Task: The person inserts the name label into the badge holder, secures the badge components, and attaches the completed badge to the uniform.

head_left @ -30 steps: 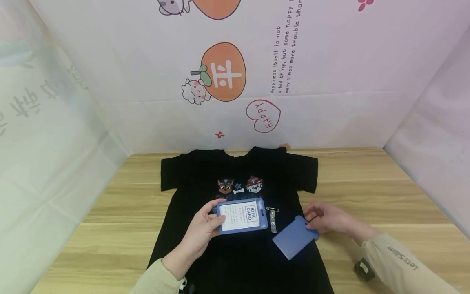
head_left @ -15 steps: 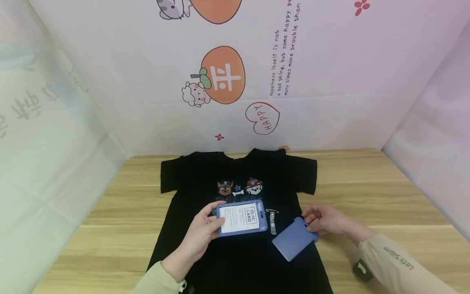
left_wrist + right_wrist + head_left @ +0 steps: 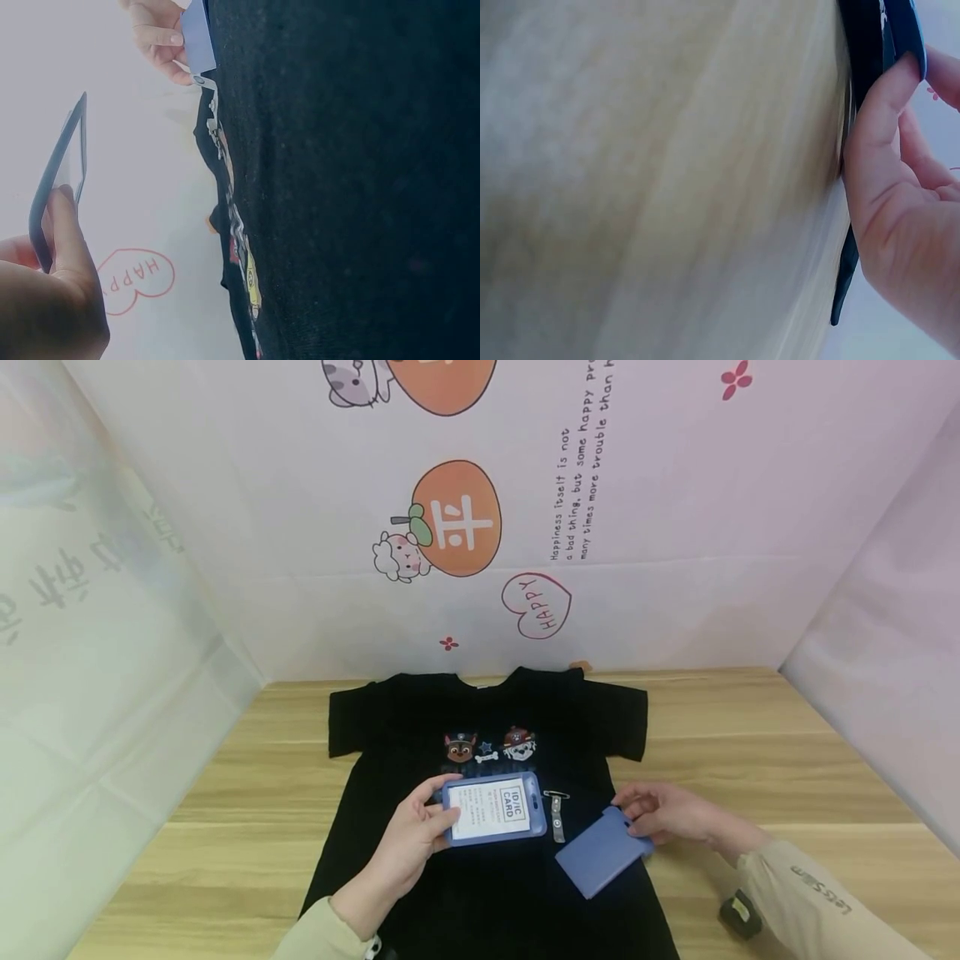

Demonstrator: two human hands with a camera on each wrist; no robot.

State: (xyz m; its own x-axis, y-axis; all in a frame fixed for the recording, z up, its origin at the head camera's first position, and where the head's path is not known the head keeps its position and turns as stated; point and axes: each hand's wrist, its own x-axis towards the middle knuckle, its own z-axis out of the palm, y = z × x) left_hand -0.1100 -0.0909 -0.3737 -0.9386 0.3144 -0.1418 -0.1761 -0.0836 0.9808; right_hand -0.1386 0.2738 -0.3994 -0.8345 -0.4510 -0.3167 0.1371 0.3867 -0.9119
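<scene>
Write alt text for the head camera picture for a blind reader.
A person's left hand holds a blue badge frame around a white ID/IC card while the right hand pinches a blue panel. Between them, a translucent strap lies on a black T-shirt printed with two cartoon dogs, spread on a wooden table.

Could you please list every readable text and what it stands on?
"ID/IC CARD": white insert.
"HAPPY": red heart.
"Happiness itself is not a bad thing, but some happy pr… many times more trouble than h…": back sheet.
"平": printed orange.
"LetsSlim", blurry: right sleeve.
Unreadable: insert's fine print, left sheet's characters.
</scene>
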